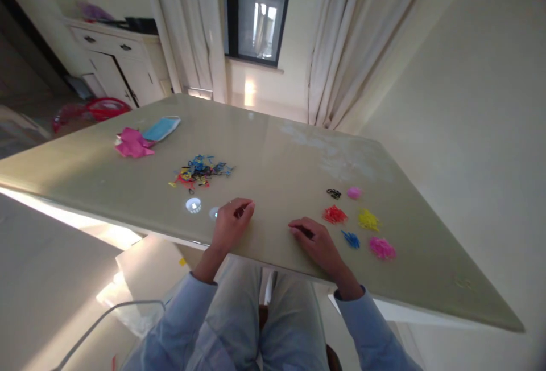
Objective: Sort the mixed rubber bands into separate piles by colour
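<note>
My left hand (232, 224) rests on the table near its front edge, fingers loosely curled in and thumb against them; nothing shows in it. Up and left of it lies a mixed heap of small thin pieces (200, 170) in blue, black, yellow and red, too small to name. My right hand (313, 244) also lies curled near the edge, with nothing visible in it. Beside it, to the right, are separate small piles: red (335, 214), blue (351, 239), yellow (368, 219), pink (383, 248), black (334, 193) and a smaller pink one (354, 192).
The glossy table (273, 160) fills the middle. A blue face mask (162, 129) and a crumpled pink item (133, 143) lie at its back left. Behind stand a white cabinet (119, 55) and curtains (187, 24). A wall (482, 132) rises on the right.
</note>
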